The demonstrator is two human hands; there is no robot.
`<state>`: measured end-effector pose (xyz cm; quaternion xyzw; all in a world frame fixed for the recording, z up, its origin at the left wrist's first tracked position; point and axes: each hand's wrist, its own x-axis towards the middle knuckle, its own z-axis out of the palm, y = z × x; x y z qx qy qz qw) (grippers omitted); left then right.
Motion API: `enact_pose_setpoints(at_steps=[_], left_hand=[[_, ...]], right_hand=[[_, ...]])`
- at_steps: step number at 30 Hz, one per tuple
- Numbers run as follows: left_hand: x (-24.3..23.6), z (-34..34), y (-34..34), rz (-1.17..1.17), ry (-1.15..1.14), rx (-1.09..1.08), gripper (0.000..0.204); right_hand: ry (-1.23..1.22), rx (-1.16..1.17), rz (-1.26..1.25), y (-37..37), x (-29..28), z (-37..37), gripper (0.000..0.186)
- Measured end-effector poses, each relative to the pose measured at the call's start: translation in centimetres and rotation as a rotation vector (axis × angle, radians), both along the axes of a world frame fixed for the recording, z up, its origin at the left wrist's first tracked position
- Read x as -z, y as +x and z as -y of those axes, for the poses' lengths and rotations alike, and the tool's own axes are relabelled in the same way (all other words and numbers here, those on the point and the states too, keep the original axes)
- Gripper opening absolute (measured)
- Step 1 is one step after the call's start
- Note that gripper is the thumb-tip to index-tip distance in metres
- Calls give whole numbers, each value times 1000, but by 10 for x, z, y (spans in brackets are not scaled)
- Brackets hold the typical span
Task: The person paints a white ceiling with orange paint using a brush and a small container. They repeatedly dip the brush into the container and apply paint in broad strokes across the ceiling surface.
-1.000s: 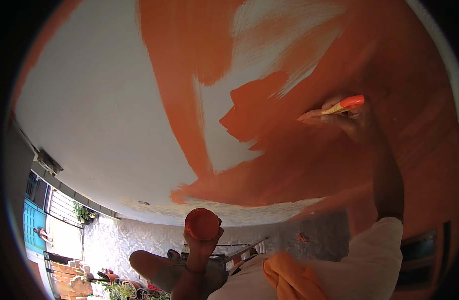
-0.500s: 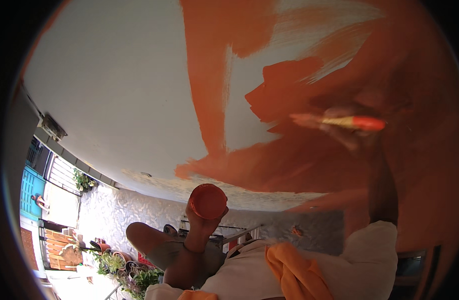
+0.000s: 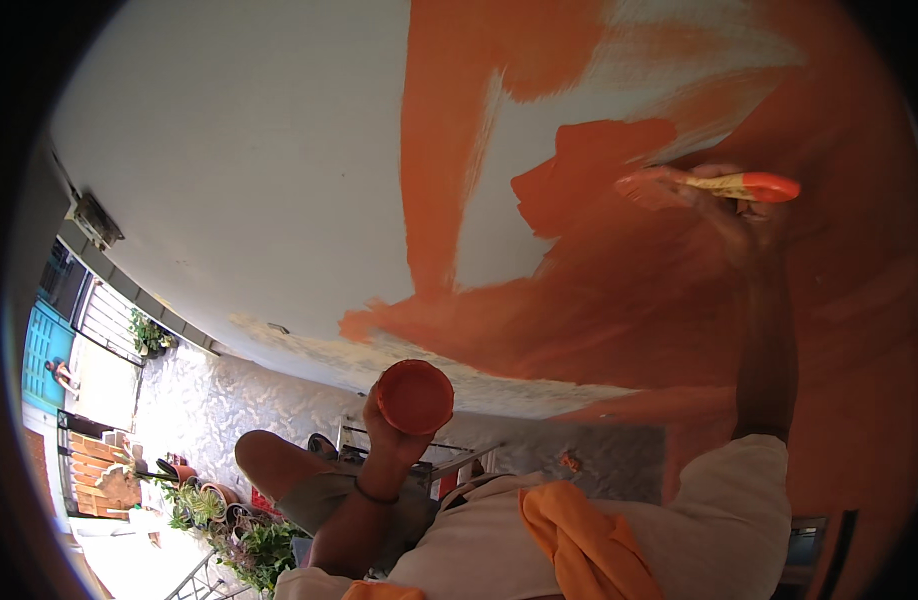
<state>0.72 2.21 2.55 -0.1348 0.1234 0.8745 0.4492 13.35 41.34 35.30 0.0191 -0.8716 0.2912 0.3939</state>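
Observation:
My right hand (image 3: 739, 215) is closed around a paintbrush (image 3: 744, 186) with a yellow and red-orange handle. Its paint-covered bristles lie against the wall (image 3: 249, 150), on a patch of wet orange paint (image 3: 599, 165). Below and to the left, my left hand (image 3: 394, 436) grips a round paint container (image 3: 416, 397), seen from above with orange-red paint inside. Orange covers the wall's right side, while pale bare areas show between the strokes and across the left.
Part of a metal ladder (image 3: 464, 465) shows beside my legs. Far below lies a patterned floor (image 3: 209, 390), with several potted plants (image 3: 249, 540) at lower left. A small box-like fixture (image 3: 96, 220) is mounted on the wall's left edge. An orange cloth (image 3: 584, 535) hangs over my shirt.
My right hand has moved up with the brush, whose bristles now rest higher on the orange area. The container stays in my left hand. My view has shifted slightly.

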Motion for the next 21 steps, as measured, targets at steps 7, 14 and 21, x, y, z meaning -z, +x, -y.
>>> enact_pose_setpoints(at_steps=[7, 14, 21], left_hand=[[-6, -2, 0, -46, -10, 29, 49], [0, 6, 3, -60, 3, 23, 52], [-3, -1, 0, -58, -11, 25, 50]], right_hand=[[247, 208, -229, 35, -140, -35, 21], [325, 310, -292, 55, -151, -11, 21], [-42, -262, -105, 14, 34, 47, 35]])
